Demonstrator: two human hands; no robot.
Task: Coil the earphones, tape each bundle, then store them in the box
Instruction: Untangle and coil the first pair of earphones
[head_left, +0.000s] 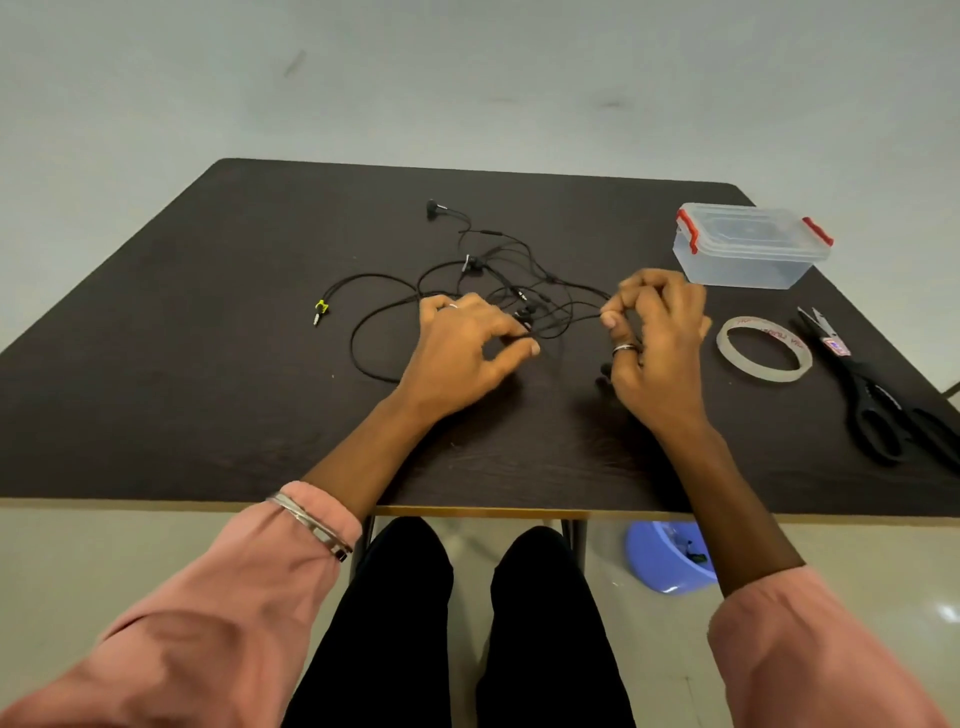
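Observation:
A tangle of black earphones (498, 270) lies spread over the middle of the dark table (208, 364), with a jack marked in yellow (320, 307) at its left end and an earbud (432, 209) at the far end. My left hand (462, 348) pinches a strand of the cable between thumb and fingers. My right hand (657, 332) has its fingers curled and pinches the cable near its right end. The clear plastic box (748, 249) with red clips stands closed at the back right. A roll of clear tape (763, 349) lies to the right of my right hand.
Black scissors (878, 395) lie at the table's right edge, beside the tape. A blue plastic tub (670, 558) stands on the floor under the table's front edge. My knees are just below the front edge.

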